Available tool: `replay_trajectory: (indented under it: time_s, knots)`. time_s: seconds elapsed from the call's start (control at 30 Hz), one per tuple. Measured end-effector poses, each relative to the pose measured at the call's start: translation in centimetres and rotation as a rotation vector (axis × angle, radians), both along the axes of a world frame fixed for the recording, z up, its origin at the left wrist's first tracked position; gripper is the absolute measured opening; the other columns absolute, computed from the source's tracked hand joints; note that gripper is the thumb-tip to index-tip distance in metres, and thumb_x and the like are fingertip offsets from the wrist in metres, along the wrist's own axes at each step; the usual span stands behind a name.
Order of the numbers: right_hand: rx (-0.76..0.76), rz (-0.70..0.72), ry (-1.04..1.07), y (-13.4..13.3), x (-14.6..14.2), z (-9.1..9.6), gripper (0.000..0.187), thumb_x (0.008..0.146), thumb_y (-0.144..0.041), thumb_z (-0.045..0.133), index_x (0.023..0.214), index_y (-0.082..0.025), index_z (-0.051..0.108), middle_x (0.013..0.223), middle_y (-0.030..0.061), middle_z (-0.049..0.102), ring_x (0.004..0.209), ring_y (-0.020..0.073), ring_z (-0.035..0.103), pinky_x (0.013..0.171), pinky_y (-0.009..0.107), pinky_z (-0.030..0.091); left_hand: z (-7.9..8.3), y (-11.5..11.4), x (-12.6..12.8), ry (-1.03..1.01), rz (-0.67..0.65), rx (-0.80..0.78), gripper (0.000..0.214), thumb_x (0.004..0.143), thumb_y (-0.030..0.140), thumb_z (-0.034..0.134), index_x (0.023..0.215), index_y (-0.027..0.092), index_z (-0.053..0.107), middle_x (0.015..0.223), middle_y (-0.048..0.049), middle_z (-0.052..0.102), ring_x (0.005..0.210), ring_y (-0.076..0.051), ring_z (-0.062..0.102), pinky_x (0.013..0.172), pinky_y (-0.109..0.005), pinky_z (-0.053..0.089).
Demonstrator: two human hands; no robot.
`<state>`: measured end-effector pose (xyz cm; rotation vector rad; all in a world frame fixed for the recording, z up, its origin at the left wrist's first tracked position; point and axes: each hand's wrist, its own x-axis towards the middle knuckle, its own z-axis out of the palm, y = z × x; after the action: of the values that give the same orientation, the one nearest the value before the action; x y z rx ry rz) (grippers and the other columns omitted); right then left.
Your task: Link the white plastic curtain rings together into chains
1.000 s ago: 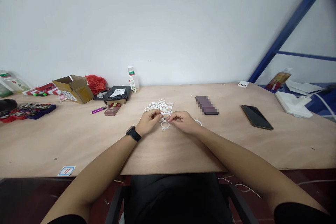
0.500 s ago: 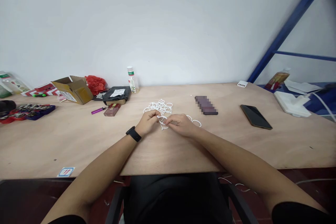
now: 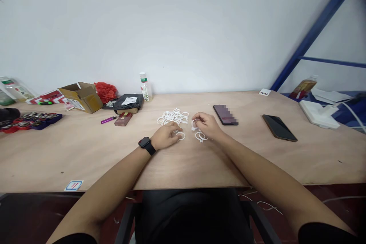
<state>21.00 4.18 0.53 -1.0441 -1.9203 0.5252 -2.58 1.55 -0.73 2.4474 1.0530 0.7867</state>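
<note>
A white plastic curtain ring (image 3: 194, 123) with a small tab is pinched between the thumb and fingers of my right hand (image 3: 210, 126), just above the tabletop. Beneath that hand several more white rings (image 3: 200, 136) lie together. My left hand (image 3: 166, 135), wearing a black watch (image 3: 146, 145), rests low over the table, thumb and forefinger apart. At its fingertips is a single white ring (image 3: 181, 135), which the thumb seems to touch. Behind the left hand lies a loose pile of white rings (image 3: 173, 116), its front edge partly covered by the fingers.
Right of my right hand lies a dark phone (image 3: 221, 114), partly pixelated; another phone (image 3: 278, 127) is farther right. A maroon box (image 3: 123, 119), a purple lighter-like stick (image 3: 108, 120), a black package (image 3: 128, 101), a bottle (image 3: 145, 87) and a cardboard box (image 3: 81, 97) stand left. A white power strip (image 3: 318, 114) sits far right.
My hands, previously together on one ring, have parted. The right hand has moved right and farther back with a ring; the left has lowered beside the single ring, its fingers now apart.
</note>
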Motion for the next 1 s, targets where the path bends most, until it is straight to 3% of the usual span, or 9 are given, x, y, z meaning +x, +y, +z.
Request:
replay_trajectory:
  time_s: [0.17,0.33,0.47,0.57,0.67,0.87,1.0]
  knots:
    - [-0.076,-0.003,-0.165,1.4,1.4,-0.2,0.026,0.075,-0.014,0.042,0.07,-0.017,0.068,0.056,-0.0007,0.062,0.056,0.0131,0.057,0.054,0.022,0.041,-0.4,-0.1,0.1,0.125,-0.063,-0.037,0.019,0.079,0.027,0.063,0.095,0.02,0.069,0.109,-0.0084,0.059,0.092,-0.019,0.059,0.083,-0.031,0.049]
    - [-0.039,0.016,-0.384,2.1,1.4,-0.6,0.025,0.074,-0.013,0.047,0.068,-0.017,0.07,0.072,0.0034,0.071,0.071,0.0167,0.063,0.066,0.025,0.046,-0.2,-0.1,0.2,0.105,-0.038,0.0,0.009,0.082,0.021,0.055,0.083,0.019,0.064,0.107,-0.0089,0.06,0.094,-0.02,0.058,0.086,-0.032,0.047]
    - [0.093,0.046,-0.261,1.2,0.6,-0.6,0.027,0.075,-0.01,0.049,0.087,-0.018,0.071,0.091,0.0053,0.072,0.083,0.0183,0.064,0.079,0.03,0.049,0.5,-0.4,0.3,0.018,0.029,-0.002,0.011,0.087,0.023,0.05,0.091,0.019,0.059,0.09,-0.005,0.063,0.076,-0.016,0.056,0.073,-0.029,0.046]
    - [0.178,0.186,-0.163,-0.3,-0.4,-0.3,0.028,0.082,-0.017,0.053,0.106,-0.02,0.067,0.104,0.0064,0.068,0.077,0.0156,0.062,0.077,0.03,0.051,0.9,-0.8,0.5,-0.048,0.08,-0.019,0.015,0.091,0.027,0.046,0.091,0.018,0.058,0.075,-0.0005,0.06,0.064,-0.013,0.051,0.064,-0.027,0.041]
    - [0.213,0.303,-0.169,-1.6,-1.4,-0.2,0.029,0.087,-0.025,0.056,0.115,-0.024,0.063,0.112,0.0066,0.066,0.084,0.0167,0.062,0.075,0.03,0.051,0.8,-0.9,0.7,-0.156,0.053,-0.066,0.019,0.092,0.03,0.046,0.088,0.017,0.06,0.074,-0.0001,0.061,0.064,-0.012,0.051,0.063,-0.025,0.04]
    - [0.155,0.267,-0.232,-1.7,-1.8,-0.5,0.02,0.092,-0.029,0.055,0.105,-0.022,0.067,0.089,0.0033,0.071,0.071,0.0141,0.061,0.069,0.027,0.046,-0.1,-0.5,1.0,-0.399,0.042,-0.262,0.024,0.085,0.038,0.06,0.092,0.015,0.061,0.074,-0.0012,0.062,0.062,-0.011,0.051,0.059,-0.022,0.04]
    - [0.194,0.284,-0.21,-1.3,-1.6,-0.7,0.017,0.092,-0.029,0.055,0.094,-0.021,0.069,0.088,0.004,0.072,0.076,0.0147,0.063,0.069,0.026,0.046,-0.2,-0.3,0.9,-0.432,0.013,-0.271,0.017,0.08,0.023,0.058,0.094,0.014,0.062,0.072,0.0002,0.06,0.061,-0.009,0.049,0.06,-0.021,0.04]
